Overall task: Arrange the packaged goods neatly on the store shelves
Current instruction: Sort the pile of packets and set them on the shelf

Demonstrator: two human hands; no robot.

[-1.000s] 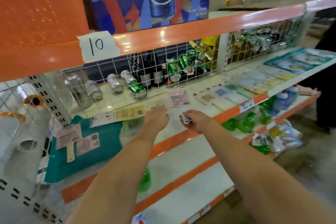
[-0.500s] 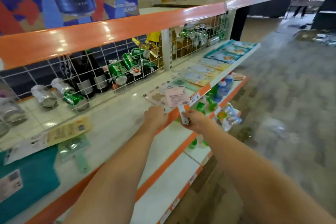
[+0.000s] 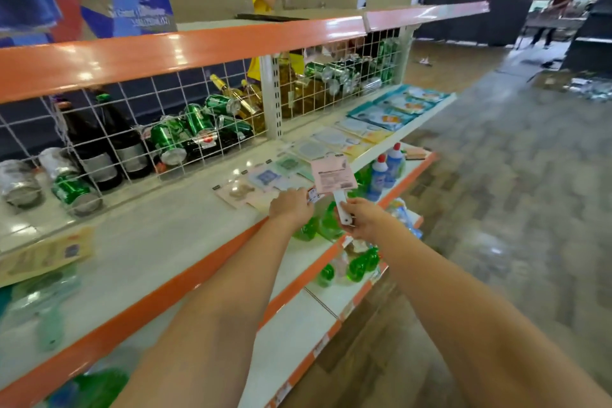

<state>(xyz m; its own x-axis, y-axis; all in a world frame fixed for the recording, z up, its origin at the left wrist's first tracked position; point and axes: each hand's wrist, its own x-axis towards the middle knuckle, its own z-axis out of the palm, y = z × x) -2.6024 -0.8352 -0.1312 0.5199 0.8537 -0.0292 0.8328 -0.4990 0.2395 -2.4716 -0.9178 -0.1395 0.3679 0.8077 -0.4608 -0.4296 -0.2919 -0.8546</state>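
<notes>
My right hand (image 3: 359, 219) pinches the white handle of a pink carded package (image 3: 333, 175), holding it upright just off the front edge of the white shelf (image 3: 159, 242). My left hand (image 3: 291, 206) rests knuckles-up on the shelf edge, touching a flat pink packet (image 3: 261, 200). A row of flat carded packets (image 3: 331, 142) runs along the shelf to the right, ending in blue ones (image 3: 394, 109). What the left fingers do underneath is hidden.
A wire grid (image 3: 198, 116) backs the shelf, with green cans (image 3: 185, 132) and dark bottles (image 3: 99, 142) behind it. Lower shelves hold green bottles (image 3: 359, 263) and blue-and-white bottles (image 3: 385, 169). A yellow packet (image 3: 46, 255) lies at left. Open floor lies right, with a person (image 3: 559, 7) far off.
The view has swung right along the shelf. Both hands moved right with the pink package, from near the teal pack to the row of flat packets.
</notes>
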